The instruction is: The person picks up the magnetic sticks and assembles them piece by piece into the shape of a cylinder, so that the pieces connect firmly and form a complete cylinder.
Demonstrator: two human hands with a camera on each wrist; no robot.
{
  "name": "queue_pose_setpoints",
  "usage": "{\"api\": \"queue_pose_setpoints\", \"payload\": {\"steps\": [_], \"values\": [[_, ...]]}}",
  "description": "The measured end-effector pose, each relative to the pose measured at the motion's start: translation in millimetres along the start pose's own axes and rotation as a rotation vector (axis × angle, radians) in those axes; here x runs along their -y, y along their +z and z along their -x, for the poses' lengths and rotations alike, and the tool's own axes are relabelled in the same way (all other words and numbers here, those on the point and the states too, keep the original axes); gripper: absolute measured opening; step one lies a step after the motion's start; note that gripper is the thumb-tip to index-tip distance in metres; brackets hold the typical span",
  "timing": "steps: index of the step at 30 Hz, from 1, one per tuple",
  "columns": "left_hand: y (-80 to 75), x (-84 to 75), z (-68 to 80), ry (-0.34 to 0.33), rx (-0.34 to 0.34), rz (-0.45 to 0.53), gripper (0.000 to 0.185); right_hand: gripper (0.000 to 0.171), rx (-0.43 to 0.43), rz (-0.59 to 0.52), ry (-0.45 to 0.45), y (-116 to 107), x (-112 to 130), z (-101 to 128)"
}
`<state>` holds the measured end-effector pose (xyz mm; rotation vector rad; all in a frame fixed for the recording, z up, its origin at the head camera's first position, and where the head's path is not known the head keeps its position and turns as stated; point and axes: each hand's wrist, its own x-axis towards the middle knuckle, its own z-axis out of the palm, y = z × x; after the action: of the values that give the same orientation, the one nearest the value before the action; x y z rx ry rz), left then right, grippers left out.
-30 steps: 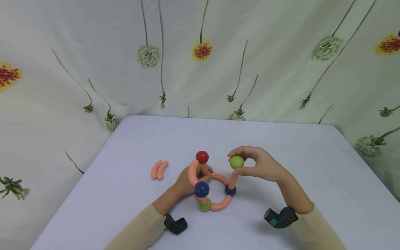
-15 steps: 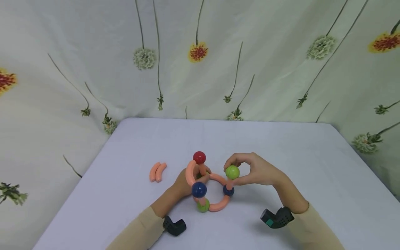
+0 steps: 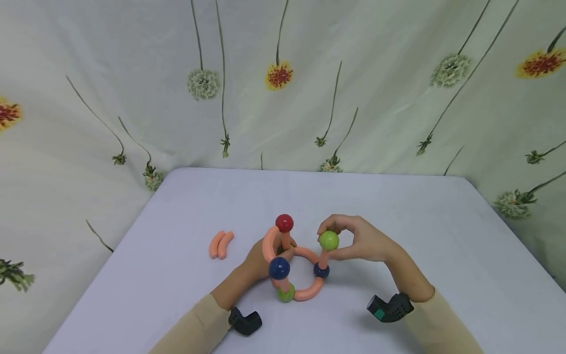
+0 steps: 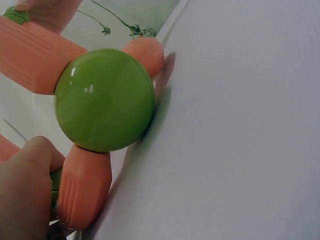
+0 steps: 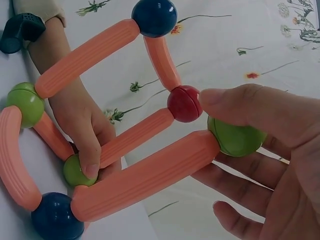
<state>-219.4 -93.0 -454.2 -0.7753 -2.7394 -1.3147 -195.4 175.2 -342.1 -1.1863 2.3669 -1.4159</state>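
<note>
A magnetic ball-and-rod frame stands on the table, with a ring of curved orange rods (image 3: pixel 309 290) at its base. My left hand (image 3: pixel 260 258) pinches a green ball (image 5: pixel 77 172) at the back of that ring, thumb on top. The thumb and fingers of my right hand (image 3: pixel 367 241) hold another green ball (image 3: pixel 329 241). This ball tops a straight orange rod (image 5: pixel 150 175) rising from the ring's blue ball (image 3: pixel 321 270). On the left, a curved rod (image 3: pixel 268 243) links a raised blue ball (image 3: pixel 279 268) and a red ball (image 3: pixel 284 222). A green ball (image 4: pixel 105 100) forms the front corner.
Two loose curved orange rods (image 3: pixel 220 245) lie side by side left of the frame. The white table (image 3: pixel 398 206) extends back to a flower-printed cloth (image 3: pixel 389 98). Dark wrist cameras (image 3: pixel 391 308) sit on both forearms.
My right hand has come slightly down and left with its green ball, and the rod below stands more upright. My left hand keeps its hold. The head view has shifted a little.
</note>
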Motion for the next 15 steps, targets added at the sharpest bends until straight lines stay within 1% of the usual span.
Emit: {"api": "queue_pose_setpoints", "payload": {"steps": [4, 5, 7, 10, 13, 15], "values": [[-2.1, -0.7, 1.4, 0.03, -0.011, 0.003, 0.005, 0.035, -0.012, 0.003, -0.002, 1.5, 0.1, -1.5], [-2.6, -0.8, 1.6, 0.04, -0.006, 0.012, 0.004, 0.035, -0.013, 0.005, -0.002, 1.7, 0.2, -1.5], [-3.9, -1.5, 1.8, 0.035, 0.014, 0.039, 0.002, 0.035, -0.017, 0.009, -0.002, 2.2, 0.5, -1.3], [-5.7, -1.4, 1.5, 0.034, 0.051, 0.091, 0.005, 0.036, -0.017, 0.016, -0.005, 2.2, 1.1, -0.2], [-7.6, -1.1, 0.9, 0.04, 0.072, 0.111, 0.008, 0.037, -0.016, 0.018, -0.007, 2.5, 1.3, 0.6], [-9.1, -1.9, 1.2, 0.053, 0.075, 0.097, 0.01, 0.039, -0.015, 0.022, -0.004, 2.9, 1.5, 0.7]]}}
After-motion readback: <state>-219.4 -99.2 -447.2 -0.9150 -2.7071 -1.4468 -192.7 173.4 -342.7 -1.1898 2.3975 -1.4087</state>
